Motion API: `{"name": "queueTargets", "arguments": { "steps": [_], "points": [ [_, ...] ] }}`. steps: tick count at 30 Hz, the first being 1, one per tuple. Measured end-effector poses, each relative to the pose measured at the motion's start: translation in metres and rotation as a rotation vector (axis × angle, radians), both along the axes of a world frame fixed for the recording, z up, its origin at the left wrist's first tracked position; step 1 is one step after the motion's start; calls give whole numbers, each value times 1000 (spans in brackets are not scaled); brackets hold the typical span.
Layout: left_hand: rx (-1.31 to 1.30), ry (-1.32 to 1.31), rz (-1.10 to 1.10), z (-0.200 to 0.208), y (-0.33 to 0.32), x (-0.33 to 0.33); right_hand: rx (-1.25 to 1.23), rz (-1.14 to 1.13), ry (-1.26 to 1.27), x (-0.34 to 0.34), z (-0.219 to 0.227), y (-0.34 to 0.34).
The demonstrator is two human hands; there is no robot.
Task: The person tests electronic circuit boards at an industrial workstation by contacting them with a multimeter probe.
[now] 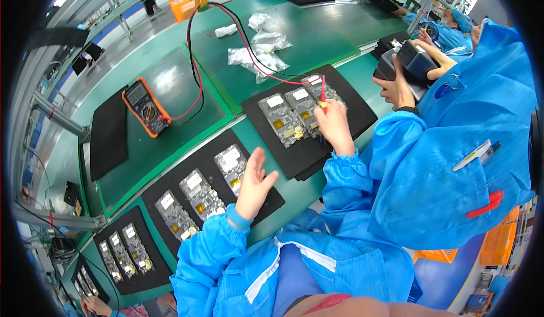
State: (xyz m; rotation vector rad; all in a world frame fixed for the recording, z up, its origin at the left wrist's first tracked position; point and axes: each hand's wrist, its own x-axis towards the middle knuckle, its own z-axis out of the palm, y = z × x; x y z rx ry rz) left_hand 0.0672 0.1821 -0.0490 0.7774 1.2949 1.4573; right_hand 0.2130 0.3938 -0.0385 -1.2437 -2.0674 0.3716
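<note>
Right hand (334, 125) gripping red probe (323, 93) over circuit boards (294, 113); left hand (255, 182) open above black tray (170, 181).

Matt black foam mats (345, 125) carry shiny metal circuit boards (281, 119) on smooth green tabletop (317, 39).

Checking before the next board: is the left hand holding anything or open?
Open and empty: the left hand hovers with fingers spread above a circuit board on the black tray.

Orange multimeter (146, 107), black tray (317, 147)
</note>
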Motion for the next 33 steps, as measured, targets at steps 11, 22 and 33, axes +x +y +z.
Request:
{"name": "queueTargets", "arguments": {
  "steps": [11,22,33],
  "points": [
    [-31,1386,25,-23,-108,-44,-814,644,408,-48,-3,-125],
    [3,1516,-55,-38,-101,-20,-733,462,587,-38,-49,-147],
    [-29,1472,-80,-54,-85,-11,-727,360,584,-35,-55,-147]
  ]
}}
